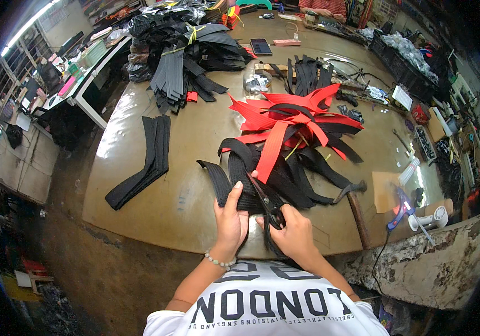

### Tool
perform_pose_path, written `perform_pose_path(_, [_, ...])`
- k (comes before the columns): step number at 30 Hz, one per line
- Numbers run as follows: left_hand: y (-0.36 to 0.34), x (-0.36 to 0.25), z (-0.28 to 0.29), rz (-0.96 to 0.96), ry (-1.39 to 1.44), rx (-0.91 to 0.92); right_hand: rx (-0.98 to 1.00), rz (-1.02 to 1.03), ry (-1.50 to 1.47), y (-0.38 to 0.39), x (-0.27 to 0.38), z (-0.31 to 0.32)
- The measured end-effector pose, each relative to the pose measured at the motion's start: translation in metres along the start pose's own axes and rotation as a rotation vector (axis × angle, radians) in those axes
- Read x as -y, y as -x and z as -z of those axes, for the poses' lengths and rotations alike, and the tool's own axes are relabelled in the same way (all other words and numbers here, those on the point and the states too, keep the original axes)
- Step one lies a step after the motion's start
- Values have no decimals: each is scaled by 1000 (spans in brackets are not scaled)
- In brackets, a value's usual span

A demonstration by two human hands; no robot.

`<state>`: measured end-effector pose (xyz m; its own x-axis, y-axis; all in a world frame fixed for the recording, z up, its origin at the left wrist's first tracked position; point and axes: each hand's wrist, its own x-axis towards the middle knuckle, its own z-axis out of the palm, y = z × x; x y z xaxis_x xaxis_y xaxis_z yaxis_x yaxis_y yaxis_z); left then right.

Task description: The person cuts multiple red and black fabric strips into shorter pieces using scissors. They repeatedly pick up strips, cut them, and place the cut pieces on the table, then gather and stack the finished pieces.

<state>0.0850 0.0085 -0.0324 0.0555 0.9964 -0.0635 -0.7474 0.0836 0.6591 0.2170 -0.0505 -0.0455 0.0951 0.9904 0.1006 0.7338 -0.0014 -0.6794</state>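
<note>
Near the counter's (192,143) front edge, black webbing straps (222,182) are held in the left hand (231,221), its thumb raised along them and its fingers curled round, partly hidden. Black scissors (273,207) are gripped by the right hand (293,232), fingers closed about the handles; the blades are pointed away from the body, over the webbing. How far the blades are parted cannot be told. Trimming or snipping of webbing appears to be in hand; for the next move, the strap would need to be held flat and the fingertips kept clear of the blades. Directly beyond the hands, room is taken up by red webbing strips (273,148) tangled with black. To the right, a hammer (357,218) is laid close to the strap ends. Open counter is left between the left hand and separate black strips (158,145) farther left.
</note>
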Motion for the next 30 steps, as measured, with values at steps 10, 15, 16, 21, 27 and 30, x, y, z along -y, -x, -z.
perform_pose_path(10, [-3,-3,-3,71,96,29,-103,105,49,2,5,7])
perform_pose_path(15, [-7,0,-4,29,127,73,-73,236,126,11,5,17])
perform_pose_path(16, [-8,0,-4,38,169,80,-55,250,142,11,5,18])
perform_pose_path(21, [-5,7,-5,-49,56,100,31,145,69,13,5,20])
perform_pose_path(27, [2,19,-7,3,24,144,-114,231,99,3,7,11])
perform_pose_path(30, [2,18,-4,3,28,166,-128,248,106,1,6,9])
